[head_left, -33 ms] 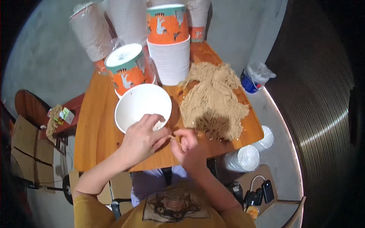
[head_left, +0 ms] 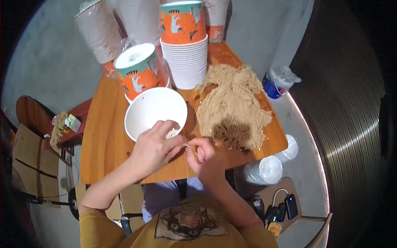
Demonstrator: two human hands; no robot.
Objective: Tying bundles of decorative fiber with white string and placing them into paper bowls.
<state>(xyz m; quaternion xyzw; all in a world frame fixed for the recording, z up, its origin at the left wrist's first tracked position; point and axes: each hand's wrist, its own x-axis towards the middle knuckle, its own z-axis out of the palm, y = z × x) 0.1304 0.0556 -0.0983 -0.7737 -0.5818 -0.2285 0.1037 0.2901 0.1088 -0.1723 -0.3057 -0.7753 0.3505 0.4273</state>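
Observation:
My left hand (head_left: pixel 152 148) is closed in a pinch over the near right rim of a white paper bowl (head_left: pixel 142 113). Its thumb and finger meet the pinched tips of my right hand (head_left: pixel 205 158), just in front of the bowl. A thin tan strand (head_left: pixel 188 145) shows between the two hands, gripped at both sides. Under the curled left fingers a small whitish bit (head_left: pixel 172 132) is visible against the bowl; what it is, I cannot make out. Right of the bowl lies a big heap of tan strands (head_left: pixel 227 105), like loose yarn or thin noodles, partly in shadow.
Orange and green paper tubs (head_left: pixel 138 80) and a tall stack of white ones (head_left: pixel 185 62) crowd the back of the wooden table (head_left: pixel 105 140). Beside the table's right edge stand a blue bucket (head_left: pixel 273 87) and clear-lined bins (head_left: pixel 264 170). A small red bench (head_left: pixel 78 134) is at left.
The whole view has shifted slightly, with the table and tubs sitting a little higher. Both hands keep their pinch on the strand at nearly the same place.

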